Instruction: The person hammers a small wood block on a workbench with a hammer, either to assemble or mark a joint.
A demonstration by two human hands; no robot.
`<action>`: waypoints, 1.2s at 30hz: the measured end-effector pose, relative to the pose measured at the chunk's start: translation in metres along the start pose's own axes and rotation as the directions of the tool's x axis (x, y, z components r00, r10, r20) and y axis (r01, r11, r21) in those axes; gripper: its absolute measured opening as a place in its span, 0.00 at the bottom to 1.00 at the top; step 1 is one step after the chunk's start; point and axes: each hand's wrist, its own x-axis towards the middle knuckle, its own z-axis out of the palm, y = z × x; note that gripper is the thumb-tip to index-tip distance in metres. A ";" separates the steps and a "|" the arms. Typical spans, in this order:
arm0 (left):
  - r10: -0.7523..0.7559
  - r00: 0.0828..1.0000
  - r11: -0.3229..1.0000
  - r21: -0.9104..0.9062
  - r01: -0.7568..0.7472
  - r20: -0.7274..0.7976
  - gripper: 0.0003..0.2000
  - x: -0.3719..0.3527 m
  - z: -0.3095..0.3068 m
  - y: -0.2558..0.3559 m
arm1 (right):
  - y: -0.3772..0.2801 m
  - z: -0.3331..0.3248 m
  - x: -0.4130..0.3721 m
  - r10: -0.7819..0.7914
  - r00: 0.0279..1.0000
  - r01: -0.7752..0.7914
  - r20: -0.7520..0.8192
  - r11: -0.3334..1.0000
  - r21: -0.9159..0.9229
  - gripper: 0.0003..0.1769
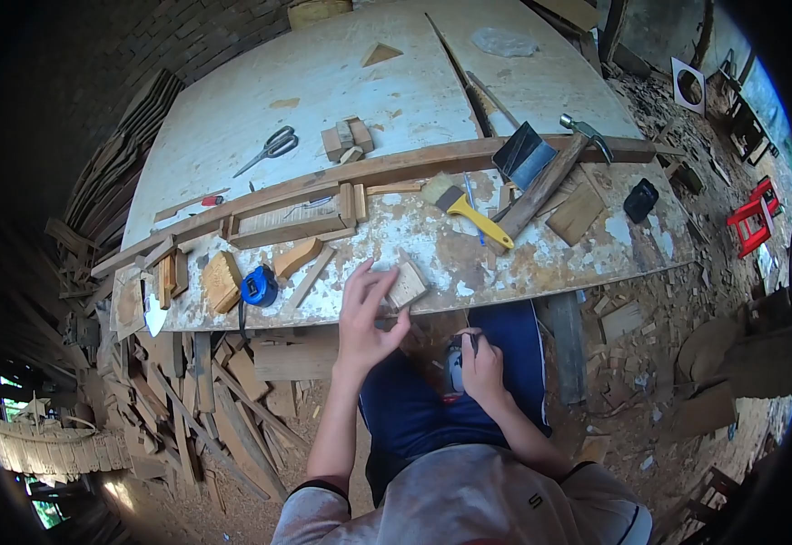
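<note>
The block (408,284) lies at the near edge of the table (541,263), against the tips of the left hand (366,318). That hand's fingers are loosely spread, with the thumb stretched out just under the block rather than closed on it. Below and to the right, over the lap, the right hand (485,368) has its fingers curled round a small tool (455,365). A blue tape (258,286) sits left of the left fingertips. Beyond them lie a yellow-handled scraper (473,216) and a hammer (550,177).
</note>
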 end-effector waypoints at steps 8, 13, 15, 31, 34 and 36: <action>0.100 0.995 0.995 0.010 -0.100 0.013 0.14 0.009 0.003 0.017 | 0.011 -0.003 0.000 0.053 0.998 -0.053 0.018 0.999 0.014 0.12; 0.185 0.979 0.982 0.022 -0.188 0.087 0.10 0.020 -0.003 0.010 | 0.015 -0.004 -0.002 0.076 0.996 -0.078 0.037 0.996 0.037 0.12; 0.212 0.969 0.975 0.042 -0.219 0.126 0.09 0.026 -0.008 0.013 | 0.018 -0.002 -0.003 0.081 0.996 -0.083 0.038 0.996 0.045 0.13; 0.238 0.855 0.940 0.111 -0.322 0.461 0.13 0.063 -0.027 0.029 | 0.031 0.001 -0.005 0.022 1.000 -0.023 0.016 0.997 0.076 0.11; 0.215 0.878 0.963 0.055 -0.263 0.427 0.15 0.058 -0.028 0.023 | 0.034 0.002 -0.005 0.023 1.000 -0.025 0.017 0.997 0.077 0.12; 0.209 0.905 0.973 0.009 -0.229 0.371 0.18 0.051 -0.025 0.017 | 0.036 0.001 -0.005 0.024 1.000 -0.025 0.020 0.997 0.073 0.12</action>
